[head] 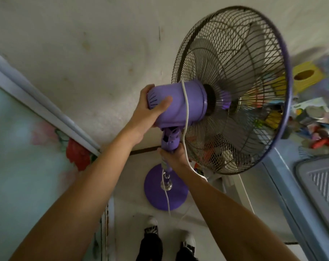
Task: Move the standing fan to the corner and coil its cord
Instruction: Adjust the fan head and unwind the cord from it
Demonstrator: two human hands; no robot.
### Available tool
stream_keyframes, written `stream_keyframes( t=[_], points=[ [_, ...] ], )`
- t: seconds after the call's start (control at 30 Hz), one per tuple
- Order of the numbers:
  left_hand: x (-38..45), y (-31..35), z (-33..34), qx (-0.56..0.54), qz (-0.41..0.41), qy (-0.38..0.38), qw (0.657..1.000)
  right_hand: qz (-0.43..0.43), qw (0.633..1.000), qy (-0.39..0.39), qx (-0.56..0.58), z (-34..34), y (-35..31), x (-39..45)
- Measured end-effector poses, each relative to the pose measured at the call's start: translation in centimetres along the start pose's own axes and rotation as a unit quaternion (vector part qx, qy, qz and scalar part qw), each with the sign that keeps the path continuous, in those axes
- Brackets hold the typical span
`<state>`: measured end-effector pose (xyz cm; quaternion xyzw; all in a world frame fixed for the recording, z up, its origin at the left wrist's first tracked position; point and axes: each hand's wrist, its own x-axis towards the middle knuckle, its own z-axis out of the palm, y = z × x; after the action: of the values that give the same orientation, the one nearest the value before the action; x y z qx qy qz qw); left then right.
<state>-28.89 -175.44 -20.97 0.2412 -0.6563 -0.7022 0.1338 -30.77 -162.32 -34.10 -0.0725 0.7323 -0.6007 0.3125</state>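
A purple standing fan stands in front of me, its motor housing at frame centre and its wire cage facing right. My left hand grips the rear end of the motor housing. My right hand is closed around the purple neck just below the motor. The white cord is draped over the housing, runs down past my right wrist and hangs beside the pole to the round purple base on the floor.
A pale wall rises behind the fan. A light-blue panel with a flower print stands on the left. A blue cabinet on the right carries cluttered items and a grey tray. My feet are near the base.
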Motion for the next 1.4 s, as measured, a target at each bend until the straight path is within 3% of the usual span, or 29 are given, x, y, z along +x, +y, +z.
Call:
stream_keyframes(
  t=[0.1,0.33,0.63,1.03,1.4],
  points=[
    [-0.9,-0.2,0.3,0.024,0.012,0.046,0.999,-0.020,1.000,-0.020,0.011,-0.2,-0.3,-1.6],
    [-2.5,-0.3,-1.2,-0.004,-0.018,0.057,0.998,-0.022,0.998,-0.018,0.052,1.1,-1.3,-3.7],
    [-1.6,0.4,0.1,-0.020,-0.035,0.058,0.997,-0.065,0.996,0.055,0.014,0.5,-3.8,-4.7],
    [0.0,0.7,-1.8,0.017,-0.033,-0.022,0.999,-0.130,0.982,0.132,-0.043,2.1,-2.1,-2.6],
    [1.4,0.9,-2.0,0.049,-0.032,-0.114,0.992,-0.113,0.963,0.242,-0.030,4.2,-1.0,-3.9]
  ],
)
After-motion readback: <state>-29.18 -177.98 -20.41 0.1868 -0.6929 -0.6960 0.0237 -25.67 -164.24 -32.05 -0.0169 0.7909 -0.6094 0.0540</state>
